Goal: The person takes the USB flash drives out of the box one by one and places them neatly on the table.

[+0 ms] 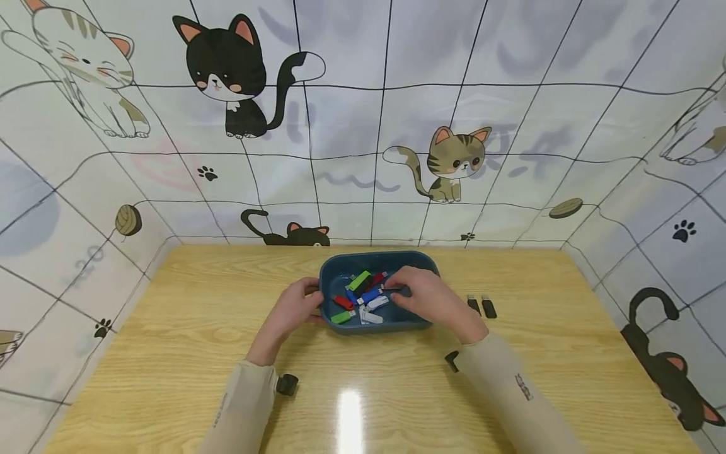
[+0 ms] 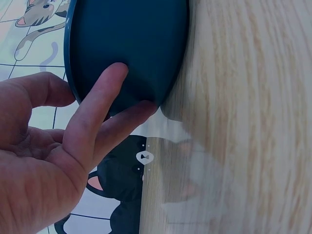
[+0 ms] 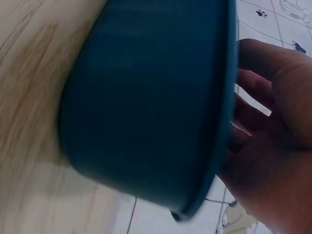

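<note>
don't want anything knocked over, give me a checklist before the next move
Dark blue, rounded rectangular plastic bin flat on the yellowish wood-grain table: ok.
Left hand gripping the bin's left end: ok.
Right hand reaching into the bin: ok.
Right hand's grip on anything: cannot tell.
Green, red, blue and white plastic USB sticks lying apart in the bin: not ok, heaped.
Two black rectangular USB sticks clear of the bin: ok.

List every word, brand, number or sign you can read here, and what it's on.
No text is legible.
Right sleeve: dark mark like lettering, too small and blurred to read.
Left sleeve: faint mark, too small to read.
Sticks in the tray: too small to read any print.
Wall: faint purple shapes, no readable words.
</note>
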Available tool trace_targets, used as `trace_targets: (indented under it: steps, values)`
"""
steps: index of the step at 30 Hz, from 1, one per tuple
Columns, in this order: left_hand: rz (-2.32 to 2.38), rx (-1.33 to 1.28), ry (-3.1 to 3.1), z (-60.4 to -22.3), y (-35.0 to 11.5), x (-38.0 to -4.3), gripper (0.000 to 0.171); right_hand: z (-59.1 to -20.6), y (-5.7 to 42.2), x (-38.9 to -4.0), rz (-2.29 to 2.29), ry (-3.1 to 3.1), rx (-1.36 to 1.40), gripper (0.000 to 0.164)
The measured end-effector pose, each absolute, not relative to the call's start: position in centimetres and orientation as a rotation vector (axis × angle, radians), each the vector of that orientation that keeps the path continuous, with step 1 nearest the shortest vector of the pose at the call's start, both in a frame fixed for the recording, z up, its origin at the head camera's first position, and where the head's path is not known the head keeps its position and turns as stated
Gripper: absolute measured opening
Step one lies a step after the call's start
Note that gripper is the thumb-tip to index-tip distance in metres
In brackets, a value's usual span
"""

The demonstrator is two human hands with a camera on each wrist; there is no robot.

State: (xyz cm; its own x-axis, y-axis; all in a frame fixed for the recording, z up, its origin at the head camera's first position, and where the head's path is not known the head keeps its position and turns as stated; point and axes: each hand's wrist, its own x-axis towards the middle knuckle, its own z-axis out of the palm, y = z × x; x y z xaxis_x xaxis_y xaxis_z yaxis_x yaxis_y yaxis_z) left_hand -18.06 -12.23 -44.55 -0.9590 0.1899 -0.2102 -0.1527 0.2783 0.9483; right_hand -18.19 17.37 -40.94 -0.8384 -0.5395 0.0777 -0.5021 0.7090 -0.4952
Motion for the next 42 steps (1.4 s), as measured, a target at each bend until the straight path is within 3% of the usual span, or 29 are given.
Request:
trace_targets:
  steps: [42]
  values:
    - [1.717,0.054,2.274,-44.3,-12.4,-17.9,0.044,-43.5,13.9,-20.9,-0.524,2.659,-0.876,0.012]
